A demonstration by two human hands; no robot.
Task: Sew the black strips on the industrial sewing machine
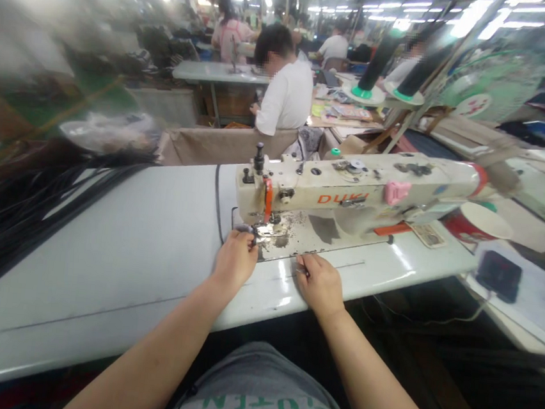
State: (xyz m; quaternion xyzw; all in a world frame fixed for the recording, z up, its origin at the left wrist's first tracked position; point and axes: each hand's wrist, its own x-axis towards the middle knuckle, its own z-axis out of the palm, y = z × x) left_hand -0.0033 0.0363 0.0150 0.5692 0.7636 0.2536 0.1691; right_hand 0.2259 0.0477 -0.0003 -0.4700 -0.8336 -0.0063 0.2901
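My left hand [236, 260] is closed at the needle end of a white sewing machine [346, 189], its fingertips beside the presser foot. A narrow black strip [216, 193] curves over the table down to this hand, and a dark bit of it shows at the fingertips. To the right, my right hand [320, 283] is pinched shut just in front of the machine bed. A small, thin, shiny thing shows at its fingers, too small to name.
Many long black strips [25, 219] lie over the left of the white table [154, 232]. At the right are a paper tub [480, 221] and a dark phone [499, 276] with a cable. Thread cones [377, 63] stand behind the machine. A person in white [287, 93] sits beyond.
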